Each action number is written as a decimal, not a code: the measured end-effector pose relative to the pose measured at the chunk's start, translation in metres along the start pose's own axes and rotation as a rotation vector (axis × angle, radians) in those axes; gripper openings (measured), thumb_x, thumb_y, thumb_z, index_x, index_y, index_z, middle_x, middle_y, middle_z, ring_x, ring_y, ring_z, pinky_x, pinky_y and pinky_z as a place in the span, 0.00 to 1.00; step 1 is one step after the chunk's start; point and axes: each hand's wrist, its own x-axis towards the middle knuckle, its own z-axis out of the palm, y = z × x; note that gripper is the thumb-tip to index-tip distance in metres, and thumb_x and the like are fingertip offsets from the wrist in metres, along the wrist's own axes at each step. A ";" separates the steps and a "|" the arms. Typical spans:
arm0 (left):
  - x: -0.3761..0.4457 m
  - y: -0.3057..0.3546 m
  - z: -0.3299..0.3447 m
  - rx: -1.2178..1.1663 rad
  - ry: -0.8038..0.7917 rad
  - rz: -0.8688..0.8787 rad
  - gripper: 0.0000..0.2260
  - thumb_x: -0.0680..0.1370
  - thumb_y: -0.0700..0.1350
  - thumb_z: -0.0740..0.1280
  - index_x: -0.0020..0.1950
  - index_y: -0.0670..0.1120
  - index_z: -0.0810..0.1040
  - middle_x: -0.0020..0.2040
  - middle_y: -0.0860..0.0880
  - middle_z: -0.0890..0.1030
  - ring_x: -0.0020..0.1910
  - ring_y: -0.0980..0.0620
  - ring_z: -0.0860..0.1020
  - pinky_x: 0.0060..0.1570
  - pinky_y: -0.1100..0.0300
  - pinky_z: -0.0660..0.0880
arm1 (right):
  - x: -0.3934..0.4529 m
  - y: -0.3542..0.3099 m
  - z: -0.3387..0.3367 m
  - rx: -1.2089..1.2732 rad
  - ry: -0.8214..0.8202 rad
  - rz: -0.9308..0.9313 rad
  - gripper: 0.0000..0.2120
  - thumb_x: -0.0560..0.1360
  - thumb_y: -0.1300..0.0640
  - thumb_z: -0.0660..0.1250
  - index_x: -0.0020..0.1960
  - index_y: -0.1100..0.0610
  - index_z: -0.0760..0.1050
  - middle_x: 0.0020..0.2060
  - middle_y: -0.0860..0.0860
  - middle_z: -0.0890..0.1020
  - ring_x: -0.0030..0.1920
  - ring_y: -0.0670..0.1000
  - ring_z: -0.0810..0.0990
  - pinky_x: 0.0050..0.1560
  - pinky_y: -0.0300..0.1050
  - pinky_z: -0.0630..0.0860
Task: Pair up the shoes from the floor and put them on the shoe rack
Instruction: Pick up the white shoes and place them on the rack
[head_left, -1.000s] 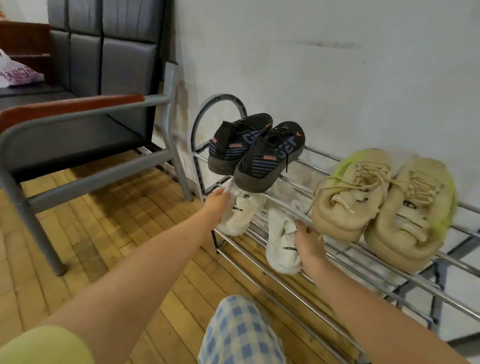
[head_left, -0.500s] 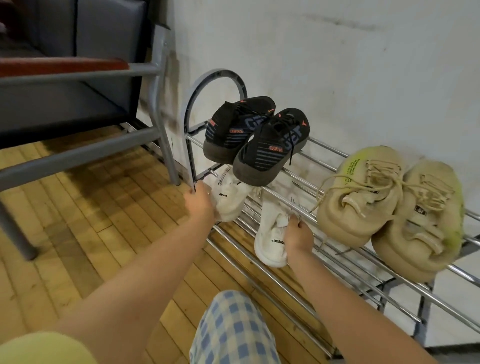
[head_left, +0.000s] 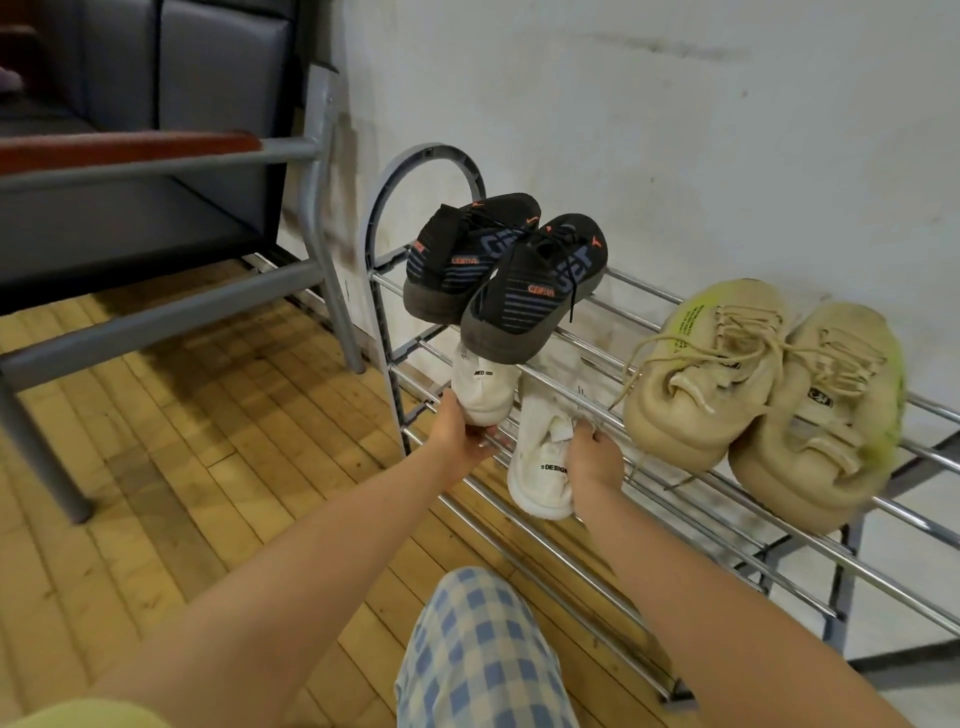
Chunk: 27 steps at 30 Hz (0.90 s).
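A chrome shoe rack stands against the white wall. On its top shelf sit a black pair of sneakers at the left and a beige pair at the right. Two white sneakers lie on the middle shelf under the black pair. My left hand grips the heel of the left white sneaker. My right hand holds the right white sneaker at its opening, with its heel sticking out over the front rail.
A grey metal-framed chair with dark cushions stands left of the rack on the wooden floor. My knee in checked blue trousers is in front of the rack's lowest rails.
Both hands drew back a little toward the front rail with the white sneakers. The camera view dropped and shifted, so the chair fills more of the left side.
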 end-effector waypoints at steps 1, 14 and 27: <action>0.001 0.000 -0.001 0.026 0.016 0.003 0.17 0.80 0.57 0.53 0.55 0.48 0.75 0.43 0.46 0.75 0.35 0.51 0.70 0.47 0.51 0.74 | -0.001 -0.001 0.001 -0.006 -0.002 -0.005 0.21 0.80 0.50 0.55 0.67 0.61 0.72 0.63 0.59 0.77 0.62 0.60 0.74 0.61 0.49 0.70; -0.018 0.022 -0.015 0.490 0.109 0.052 0.20 0.81 0.50 0.60 0.66 0.37 0.70 0.52 0.38 0.79 0.46 0.41 0.81 0.47 0.50 0.79 | -0.013 -0.007 0.021 -0.059 -0.016 0.027 0.24 0.83 0.50 0.50 0.67 0.66 0.69 0.64 0.63 0.75 0.63 0.63 0.74 0.59 0.51 0.70; -0.028 0.054 -0.018 0.542 0.314 0.097 0.08 0.80 0.44 0.63 0.48 0.40 0.70 0.37 0.43 0.75 0.34 0.49 0.75 0.39 0.56 0.79 | -0.019 -0.018 0.020 -0.080 -0.092 0.136 0.23 0.83 0.49 0.51 0.66 0.65 0.70 0.63 0.62 0.76 0.63 0.60 0.75 0.52 0.47 0.68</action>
